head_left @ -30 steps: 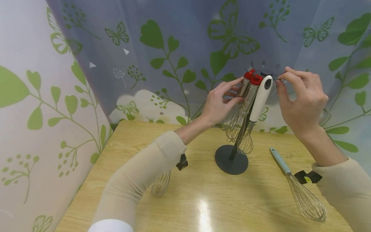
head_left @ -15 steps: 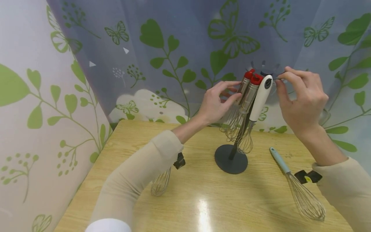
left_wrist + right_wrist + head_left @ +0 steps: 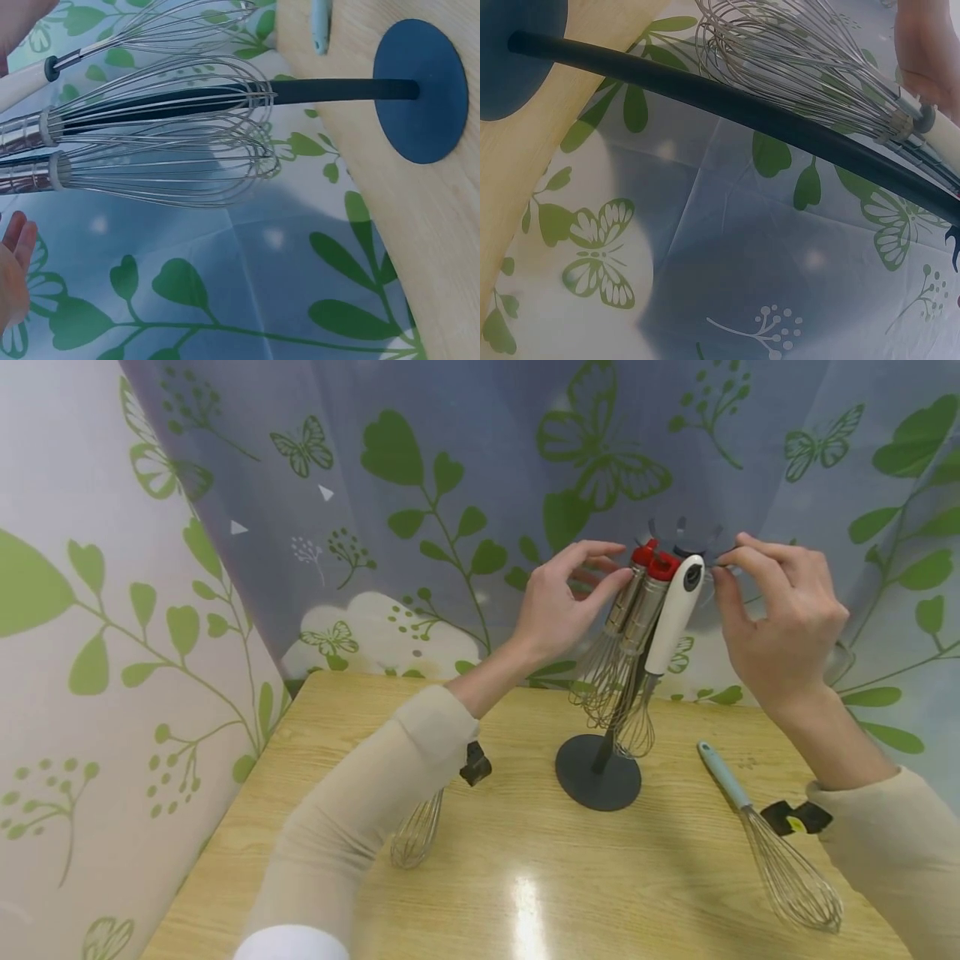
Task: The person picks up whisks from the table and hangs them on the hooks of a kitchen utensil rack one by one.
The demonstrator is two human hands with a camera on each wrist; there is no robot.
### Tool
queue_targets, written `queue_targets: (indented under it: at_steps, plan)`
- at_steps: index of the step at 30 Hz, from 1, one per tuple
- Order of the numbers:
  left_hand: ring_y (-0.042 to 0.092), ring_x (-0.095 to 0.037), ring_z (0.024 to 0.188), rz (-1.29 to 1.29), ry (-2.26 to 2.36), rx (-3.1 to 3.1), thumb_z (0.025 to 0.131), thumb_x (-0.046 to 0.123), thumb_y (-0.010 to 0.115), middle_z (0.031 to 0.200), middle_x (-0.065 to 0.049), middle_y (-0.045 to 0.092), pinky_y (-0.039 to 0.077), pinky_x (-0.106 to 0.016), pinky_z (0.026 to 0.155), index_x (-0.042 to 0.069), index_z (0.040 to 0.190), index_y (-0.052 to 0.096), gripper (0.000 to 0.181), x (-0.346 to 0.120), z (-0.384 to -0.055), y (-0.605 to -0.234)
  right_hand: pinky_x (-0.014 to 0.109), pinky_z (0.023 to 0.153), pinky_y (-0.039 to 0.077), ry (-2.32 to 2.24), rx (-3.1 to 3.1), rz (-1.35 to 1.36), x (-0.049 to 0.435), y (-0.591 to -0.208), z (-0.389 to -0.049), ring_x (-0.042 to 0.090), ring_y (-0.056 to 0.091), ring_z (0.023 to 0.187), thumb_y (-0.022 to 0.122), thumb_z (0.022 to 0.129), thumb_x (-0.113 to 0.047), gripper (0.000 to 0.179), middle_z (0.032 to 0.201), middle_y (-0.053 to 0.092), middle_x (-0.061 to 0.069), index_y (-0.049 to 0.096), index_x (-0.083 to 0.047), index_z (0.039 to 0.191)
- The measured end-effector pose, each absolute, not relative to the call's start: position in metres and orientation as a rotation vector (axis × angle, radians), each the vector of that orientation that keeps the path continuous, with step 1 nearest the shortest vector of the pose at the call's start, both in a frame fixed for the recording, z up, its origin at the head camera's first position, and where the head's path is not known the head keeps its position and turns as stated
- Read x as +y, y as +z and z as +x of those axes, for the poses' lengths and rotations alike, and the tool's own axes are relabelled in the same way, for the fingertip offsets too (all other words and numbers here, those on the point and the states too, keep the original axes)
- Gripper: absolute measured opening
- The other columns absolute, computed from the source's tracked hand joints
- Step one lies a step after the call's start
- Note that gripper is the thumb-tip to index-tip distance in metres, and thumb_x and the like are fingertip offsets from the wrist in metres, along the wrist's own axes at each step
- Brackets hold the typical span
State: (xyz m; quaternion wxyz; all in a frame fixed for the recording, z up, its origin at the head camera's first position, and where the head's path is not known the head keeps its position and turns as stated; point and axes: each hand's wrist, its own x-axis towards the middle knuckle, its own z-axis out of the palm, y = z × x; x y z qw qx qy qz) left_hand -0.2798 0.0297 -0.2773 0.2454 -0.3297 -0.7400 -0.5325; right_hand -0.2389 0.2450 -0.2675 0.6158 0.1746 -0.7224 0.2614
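Wooden counter [image 3: 525, 835], leafy backdrop [image 3: 465, 452]. Head view: left hand [image 3: 558, 602] loosely open beside hanging red-topped whisks [image 3: 643, 614], contact unclear; right hand [image 3: 787, 622] pinches top of black stand [image 3: 588, 774]. White-handled whisk [image 3: 672, 622] hangs too. Left wrist: whisks alongside pole [image 3: 322, 91]. Right wrist: pole joins round base [image 3: 525, 71].
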Motion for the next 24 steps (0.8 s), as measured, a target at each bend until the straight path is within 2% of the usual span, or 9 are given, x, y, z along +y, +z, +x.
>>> queue_targets:
  at_steps: [3,6,9,11,16,24]
  plan:
    - [0.074,-0.018,0.091,-0.892,-1.453,-2.007,0.102,0.023,0.071,0.114,-0.009,0.076,0.060,-0.018,0.077,0.010,0.131,0.070,0.032,0.032,-0.281,-0.274,0.037,0.078,0.051,0.601,-1.663,0.404,0.245,-0.268,-0.239,0.049,0.069,0.098,0.075,0.097,-0.018,0.016,0.112,0.080,0.018,0.079,-0.003,0.097]
    - [0.074,-0.018,0.091,-0.887,-1.456,-1.996,0.103,0.023,0.071,0.114,-0.009,0.076,0.060,-0.019,0.077,0.010,0.131,0.070,0.031,0.035,-0.281,-0.272,0.023,0.079,0.042,0.607,-1.660,0.405,0.245,-0.268,-0.239,0.050,0.068,0.097,0.075,0.097,-0.017,0.015,0.112,0.080,0.018,0.079,-0.002,0.097]
    - [0.074,-0.018,0.091,-0.889,-1.473,-1.981,0.103,0.023,0.071,0.114,-0.010,0.076,0.060,-0.018,0.077,0.008,0.131,0.070,0.031,0.037,-0.281,-0.269,0.015,0.080,0.035,0.606,-1.659,0.407,0.245,-0.268,-0.239,0.050,0.068,0.097,0.075,0.097,-0.017,0.015,0.112,0.080,0.018,0.078,-0.002,0.097]
    - [0.075,-0.018,0.092,-0.893,-1.482,-1.967,0.103,0.022,0.071,0.114,-0.011,0.076,0.060,-0.018,0.076,0.007,0.130,0.070,0.031,0.039,-0.281,-0.268,0.019,0.078,0.039,0.605,-1.662,0.407,0.245,-0.268,-0.239,0.050,0.068,0.097,0.075,0.097,-0.016,0.015,0.112,0.079,0.018,0.078,-0.002,0.097]
    - [0.073,-0.021,0.092,-0.872,-1.448,-1.964,0.104,0.022,0.069,0.112,-0.011,0.075,0.057,-0.016,0.074,0.007,0.127,0.071,0.027,0.038,-0.282,-0.263,0.043,0.073,0.049,0.592,-1.674,0.407,0.246,-0.268,-0.239,0.049,0.069,0.098,0.075,0.098,-0.017,0.015,0.113,0.079,0.018,0.079,-0.002,0.098]
    - [0.071,-0.019,0.092,-0.864,-1.396,-2.010,0.104,0.024,0.069,0.115,-0.008,0.074,0.055,-0.016,0.075,0.009,0.123,0.073,0.025,0.038,-0.284,-0.255,0.048,0.076,0.054,0.588,-1.679,0.405,0.246,-0.267,-0.239,0.048,0.069,0.099,0.074,0.098,-0.019,0.017,0.113,0.080,0.017,0.079,-0.003,0.098]
